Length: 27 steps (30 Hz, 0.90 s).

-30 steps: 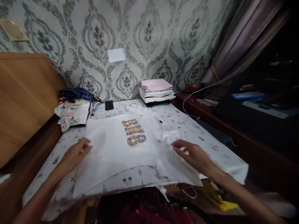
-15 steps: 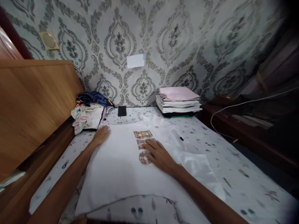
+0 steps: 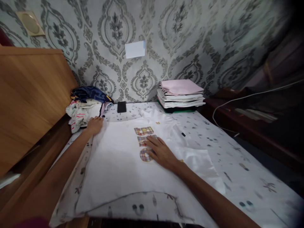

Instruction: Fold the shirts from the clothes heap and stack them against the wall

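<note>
Has the white T-shirt (image 3: 114, 167) spread across the cloth-covered bench (image 3: 239, 186), unfolded, mostly smooth at the body, less so toward the sleeves. Rests the right hand (image 3: 161, 152) open and flat on the plaid lettering (image 3: 143, 130), gripping nothing. Sets the left hand (image 3: 95, 125) at the far left edge; cannot tell whether pinching fabric. Shows a stack of folded clothes (image 3: 180, 98) behind, right; meets crowding from rumpled clothes (image 3: 83, 110) beside the left hand.

The right hand (image 3: 161, 153) lies flat on a white fabric shirt (image 3: 116, 167) with plaid patches; the left hand (image 3: 95, 125) seems to touch its left edge. Behind stands a pink-topped stack of folded clothes (image 3: 180, 96).
</note>
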### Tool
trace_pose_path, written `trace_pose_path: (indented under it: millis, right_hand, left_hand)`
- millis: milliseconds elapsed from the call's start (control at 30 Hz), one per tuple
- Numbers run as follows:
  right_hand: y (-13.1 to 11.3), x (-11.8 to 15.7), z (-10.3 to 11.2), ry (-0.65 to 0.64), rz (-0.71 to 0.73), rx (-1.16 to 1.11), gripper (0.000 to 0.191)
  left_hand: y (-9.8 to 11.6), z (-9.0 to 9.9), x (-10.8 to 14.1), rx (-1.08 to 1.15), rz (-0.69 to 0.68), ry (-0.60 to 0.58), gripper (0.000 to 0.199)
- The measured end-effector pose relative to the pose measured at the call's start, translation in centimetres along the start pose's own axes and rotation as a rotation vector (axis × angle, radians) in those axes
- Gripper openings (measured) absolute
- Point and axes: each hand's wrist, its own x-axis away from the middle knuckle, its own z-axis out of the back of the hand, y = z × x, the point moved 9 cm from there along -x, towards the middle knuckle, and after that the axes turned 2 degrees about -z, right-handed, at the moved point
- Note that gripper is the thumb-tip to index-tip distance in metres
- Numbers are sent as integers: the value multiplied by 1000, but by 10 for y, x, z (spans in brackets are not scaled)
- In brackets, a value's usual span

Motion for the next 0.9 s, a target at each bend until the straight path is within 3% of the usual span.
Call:
trace_pose_path:
  millis: [133, 267, 400, 600, 800, 900]
  right_hand:
    - [0, -1, 1, 6, 11, -14, 39]
    - [0, -1, 2, 24, 26, -17, 38]
    - [1, -1, 1, 39, 33, -19, 38]
    - [3, -1, -2, 44, 35, -7, 39]
    - [2, -1, -2, 35, 38, 3, 39]
    - [1, -1, -1, 36, 38, 1, 40]
  left_hand:
    - [-13, 4, -19, 53, 92, -64, 18]
    - [-28, 6, -16, 184, 217, -13, 18]
    - [-44, 1, 2, 395, 354, 24, 20]
    - [-56, -20, 41, 686, 480, -86, 25]
    - [-47, -26, 78, 886, 504, -180, 30]
    - [-40, -23, 87, 983, 522, -148, 26]
